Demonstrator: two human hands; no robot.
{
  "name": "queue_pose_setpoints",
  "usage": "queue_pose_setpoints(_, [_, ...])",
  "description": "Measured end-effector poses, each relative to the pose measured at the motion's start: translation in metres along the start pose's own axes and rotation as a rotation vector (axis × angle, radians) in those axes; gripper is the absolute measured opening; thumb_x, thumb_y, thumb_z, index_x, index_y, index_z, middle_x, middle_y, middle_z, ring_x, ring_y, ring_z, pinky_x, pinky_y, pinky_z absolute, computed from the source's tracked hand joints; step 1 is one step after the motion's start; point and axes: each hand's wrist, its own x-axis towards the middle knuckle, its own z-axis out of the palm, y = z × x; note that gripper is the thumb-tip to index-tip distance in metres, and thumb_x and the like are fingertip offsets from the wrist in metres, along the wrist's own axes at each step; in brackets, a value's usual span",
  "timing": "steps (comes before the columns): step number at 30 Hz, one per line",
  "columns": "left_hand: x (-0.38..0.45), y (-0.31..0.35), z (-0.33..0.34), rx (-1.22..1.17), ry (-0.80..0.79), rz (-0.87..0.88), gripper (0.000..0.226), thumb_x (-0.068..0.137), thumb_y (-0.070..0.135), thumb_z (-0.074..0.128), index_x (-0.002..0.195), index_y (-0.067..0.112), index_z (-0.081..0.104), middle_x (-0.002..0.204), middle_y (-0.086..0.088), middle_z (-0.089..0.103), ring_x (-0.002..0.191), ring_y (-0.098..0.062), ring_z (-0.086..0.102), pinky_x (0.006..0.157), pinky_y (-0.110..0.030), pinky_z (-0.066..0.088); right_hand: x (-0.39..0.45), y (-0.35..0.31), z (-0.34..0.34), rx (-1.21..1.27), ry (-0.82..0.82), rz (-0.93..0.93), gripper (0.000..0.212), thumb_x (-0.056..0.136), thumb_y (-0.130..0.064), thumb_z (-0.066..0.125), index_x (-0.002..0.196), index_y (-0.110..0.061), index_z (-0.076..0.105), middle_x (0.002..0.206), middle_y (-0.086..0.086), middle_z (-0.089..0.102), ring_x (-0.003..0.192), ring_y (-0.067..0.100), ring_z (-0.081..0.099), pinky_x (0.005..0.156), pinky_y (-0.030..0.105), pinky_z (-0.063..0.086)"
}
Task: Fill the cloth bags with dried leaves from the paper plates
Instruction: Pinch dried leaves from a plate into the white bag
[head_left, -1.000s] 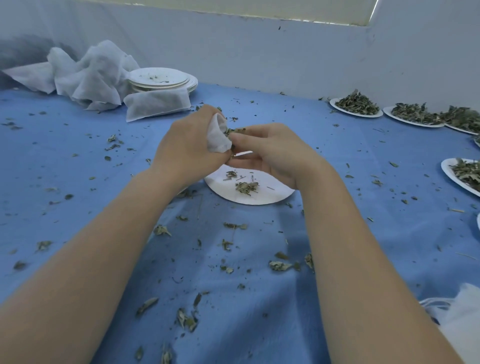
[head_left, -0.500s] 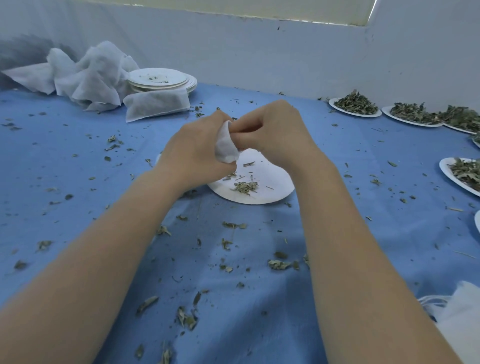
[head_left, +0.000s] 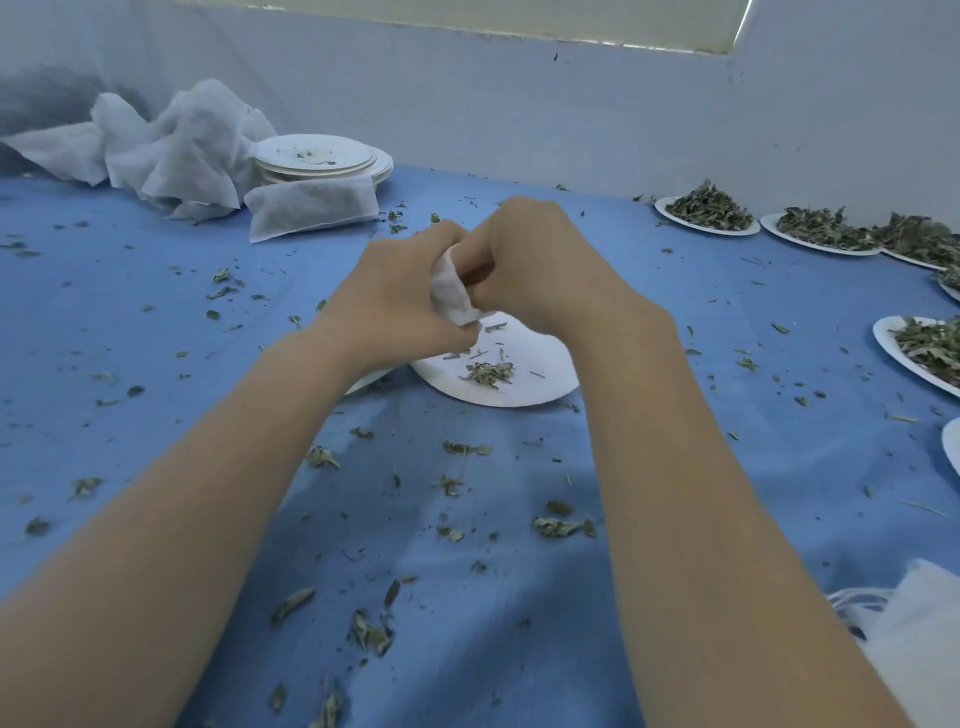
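Just above the near paper plate (head_left: 519, 387), we hold the cloth bag (head_left: 451, 291) between both hands: our left hand (head_left: 400, 306) is curled around its white fabric from the left, and our right hand (head_left: 540, 265) is bunched at the bag's mouth with its fingers bent inward, pinching or pushing at the opening. Whether those fingers carry leaves we cannot tell, since the knuckles hide the tips. The plate beneath has only a small clump of dried leaves (head_left: 488, 373) and a few stems left on it, so we judge this plate nearly emptied into the bag and this one filling close to done. Much is left beyond it: at least 4 loaded plates (head_left: 706, 215) sit in a row and curve along the right side, well apart from our hands, each heaped with green leaves. To the far left, a stack of used plates (head_left: 322, 158) holds only crumbs, and just in front of it lies a flat bag (head_left: 311, 210), while a heap of crumpled white cloth (head_left: 176, 150) rests beside the stack; whether those are filled or waiting we cannot say. More white fabric (head_left: 914, 618) shows at the lower right edge. The blue cloth surface (head_left: 156, 322) is strewn with spilled leaf bits all around, and a pale wall (head_left: 519, 104) closes in the back and right.
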Motion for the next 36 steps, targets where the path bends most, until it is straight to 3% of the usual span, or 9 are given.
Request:
queue_pose_setpoints(4, [0.002,0.002,-0.004,-0.046,0.006,-0.003,0.046,0.058,0.006,0.073,0.067,0.035,0.039,0.054,0.012,0.046,0.055,0.006,0.046,0.050,-0.007,0.029,0.004,-0.004,0.013,0.098,0.027,0.031,0.039,0.061,0.009,0.047,0.043,-0.025,0.052,0.043,-0.015,0.046,0.048,0.007,0.037,0.040,0.012,0.030])
queue_pose_setpoints(9, [0.002,0.001,-0.009,0.006,0.004,0.007,0.055,0.059,0.017,0.078,0.108,0.022,0.055,0.084,0.004,0.064,0.082,-0.013,0.059,0.072,-0.028,0.049,0.001,0.006,0.014,0.220,0.032,-0.033,0.031,0.072,0.005,0.053,0.073,-0.023,0.066,0.080,-0.001,0.064,0.079,0.014,0.058,0.063,0.022,0.046])
queue_pose_setpoints(13, [0.002,-0.009,-0.017,0.064,-0.016,-0.030,0.050,0.061,0.018,0.077,0.104,0.020,0.052,0.088,0.002,0.062,0.083,-0.019,0.056,0.068,-0.031,0.045,-0.002,0.014,0.009,0.413,0.038,-0.068,0.035,0.076,0.007,0.057,0.097,-0.017,0.072,0.094,-0.002,0.072,0.096,0.012,0.067,0.087,0.037,0.053])
queue_pose_setpoints(16, [0.003,-0.017,-0.019,0.105,0.011,-0.077,0.040,0.064,0.016,0.072,0.098,0.016,0.051,0.084,-0.001,0.060,0.080,-0.021,0.054,0.064,-0.033,0.045,-0.003,0.025,0.006,0.647,0.189,-0.040,0.035,0.080,0.009,0.055,0.099,-0.016,0.072,0.095,-0.002,0.073,0.091,0.007,0.068,0.089,0.030,0.053])
queue_pose_setpoints(19, [0.003,-0.022,-0.021,0.125,-0.006,-0.105,0.034,0.065,0.016,0.069,0.092,0.019,0.050,0.081,0.002,0.058,0.077,-0.019,0.051,0.061,-0.031,0.043,0.002,0.035,0.014,0.419,0.307,0.165,0.045,0.084,0.009,0.039,0.101,-0.018,0.070,0.094,-0.004,0.068,0.089,0.009,0.063,0.090,0.029,0.051])
queue_pose_setpoints(23, [0.002,-0.027,-0.021,0.176,-0.022,-0.109,0.033,0.066,0.017,0.066,0.096,0.019,0.052,0.084,0.004,0.058,0.081,-0.020,0.052,0.065,-0.036,0.047,0.003,0.042,0.036,-0.130,-0.099,0.296,0.047,0.087,0.007,0.035,0.122,-0.012,0.062,0.129,0.010,0.056,0.117,0.027,0.052,0.096,0.036,0.045])
queue_pose_setpoints(26, [0.001,-0.029,-0.021,0.202,-0.020,-0.115,0.034,0.066,0.019,0.066,0.097,0.019,0.051,0.085,0.004,0.057,0.084,-0.022,0.051,0.071,-0.042,0.049,0.002,0.042,0.039,-0.130,-0.086,0.253,0.047,0.089,0.006,0.037,0.113,-0.019,0.068,0.109,0.004,0.061,0.094,0.022,0.057,0.075,0.022,0.050])
queue_pose_setpoints(29, [0.001,-0.030,-0.020,0.193,-0.024,-0.127,0.035,0.066,0.020,0.066,0.098,0.021,0.051,0.088,0.003,0.058,0.087,-0.023,0.052,0.073,-0.043,0.049,0.003,0.041,0.028,-0.049,-0.065,0.233,0.049,0.085,0.004,0.042,0.102,-0.029,0.073,0.086,-0.008,0.060,0.070,0.007,0.053,0.047,0.004,0.036])
queue_pose_setpoints(36, [0.001,-0.030,-0.019,0.190,-0.027,-0.134,0.031,0.068,0.021,0.067,0.095,0.019,0.052,0.089,0.002,0.059,0.087,-0.024,0.053,0.076,-0.046,0.049,0.004,0.027,0.031,-0.047,-0.213,0.120,0.049,0.088,0.004,0.038,0.105,-0.028,0.071,0.104,-0.004,0.062,0.090,0.012,0.053,0.069,0.015,0.043])
